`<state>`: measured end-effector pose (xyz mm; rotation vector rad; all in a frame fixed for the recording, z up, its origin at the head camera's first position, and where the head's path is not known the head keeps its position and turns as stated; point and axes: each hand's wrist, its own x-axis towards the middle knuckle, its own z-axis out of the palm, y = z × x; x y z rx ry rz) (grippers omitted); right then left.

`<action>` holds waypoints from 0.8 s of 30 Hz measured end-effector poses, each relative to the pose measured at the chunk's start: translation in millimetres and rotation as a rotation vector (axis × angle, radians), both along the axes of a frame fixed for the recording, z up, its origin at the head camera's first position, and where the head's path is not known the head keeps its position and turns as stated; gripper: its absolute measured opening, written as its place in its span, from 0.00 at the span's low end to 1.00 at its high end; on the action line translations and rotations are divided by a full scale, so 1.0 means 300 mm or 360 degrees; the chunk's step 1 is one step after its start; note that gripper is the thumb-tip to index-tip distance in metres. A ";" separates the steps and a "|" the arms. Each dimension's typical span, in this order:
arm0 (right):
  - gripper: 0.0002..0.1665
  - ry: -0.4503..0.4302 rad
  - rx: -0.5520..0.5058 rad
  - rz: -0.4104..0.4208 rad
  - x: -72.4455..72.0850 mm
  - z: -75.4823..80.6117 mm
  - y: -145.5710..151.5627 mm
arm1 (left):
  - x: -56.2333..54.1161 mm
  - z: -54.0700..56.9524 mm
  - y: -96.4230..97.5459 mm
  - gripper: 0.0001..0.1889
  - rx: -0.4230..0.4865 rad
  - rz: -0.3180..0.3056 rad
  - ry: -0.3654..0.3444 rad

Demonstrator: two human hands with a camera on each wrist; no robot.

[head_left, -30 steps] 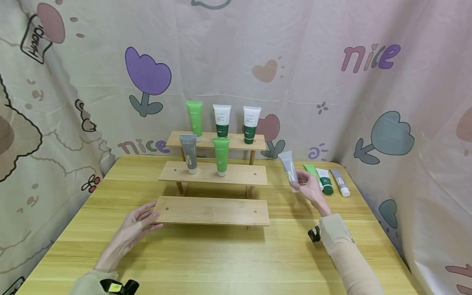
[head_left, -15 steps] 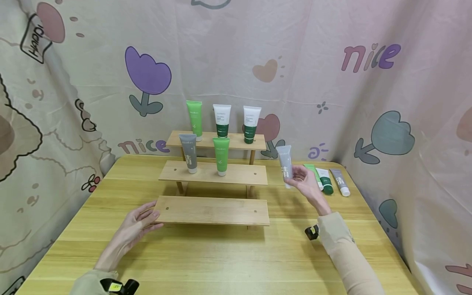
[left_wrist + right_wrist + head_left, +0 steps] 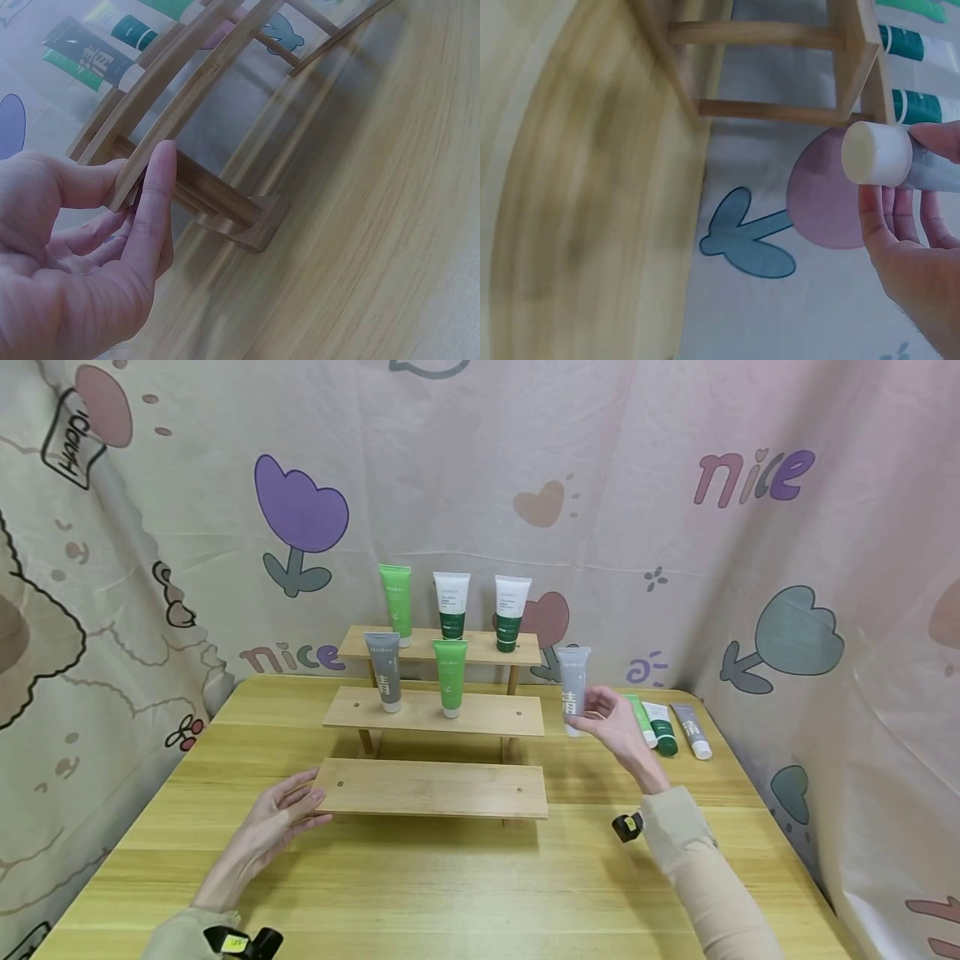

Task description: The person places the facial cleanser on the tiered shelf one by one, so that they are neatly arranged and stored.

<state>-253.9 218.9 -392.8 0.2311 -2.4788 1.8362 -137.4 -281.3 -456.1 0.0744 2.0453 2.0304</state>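
Note:
My right hand (image 3: 618,731) pinches a grey squeeze tube (image 3: 573,681) near its white cap (image 3: 877,154), holding it nearly upright just right of the wooden three-step display stand (image 3: 431,789). At the stand's front left corner, my left hand (image 3: 281,818) grips the lowest shelf; thumb and fingers close on its end in the left wrist view. The middle shelf carries a dark grey tube (image 3: 385,670) and a green tube (image 3: 451,677). Along the top shelf stand another green tube (image 3: 397,604) and two white-and-green tubes, one in the middle (image 3: 452,603) and one on the right (image 3: 512,612).
On the table's right side lie a green tube (image 3: 640,717), a white-and-green tube (image 3: 661,728) and a grey tube (image 3: 692,729). A patterned curtain (image 3: 615,460) hangs behind the wooden table (image 3: 450,893) and along both sides.
My right hand has moved left toward the stand and slightly up, turning the grey tube from tilted to nearly upright. The left hand stays on the lowest shelf.

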 end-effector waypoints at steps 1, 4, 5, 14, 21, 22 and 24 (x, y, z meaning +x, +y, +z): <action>0.33 0.0002 0.0003 0.0009 -0.001 0.006 -0.005 | 0.000 0.000 0.000 0.41 0.0000 -0.0001 -0.0001; 0.33 0.0017 0.0012 0.0038 -0.005 0.024 -0.019 | 0.000 0.001 0.000 0.40 -0.0002 0.0002 -0.0004; 0.33 0.0018 0.0009 0.0046 -0.006 0.030 -0.025 | 0.000 0.001 0.000 0.40 -0.0004 0.0001 -0.0006; 0.38 0.0021 0.0095 0.0148 -0.008 0.091 -0.075 | -0.002 -0.002 0.000 0.41 -0.0012 0.0006 -0.0022; 0.34 0.0087 0.0118 0.0217 -0.009 0.115 -0.116 | -0.003 -0.007 -0.003 0.41 -0.0011 -0.0008 -0.0013; 0.34 0.0096 0.0113 0.0227 -0.011 0.115 -0.121 | -0.003 -0.007 -0.004 0.41 -0.0011 -0.0009 -0.0013; 0.33 0.0113 0.0095 0.0239 -0.015 0.114 -0.131 | -0.003 -0.008 -0.003 0.41 -0.0011 -0.0009 -0.0009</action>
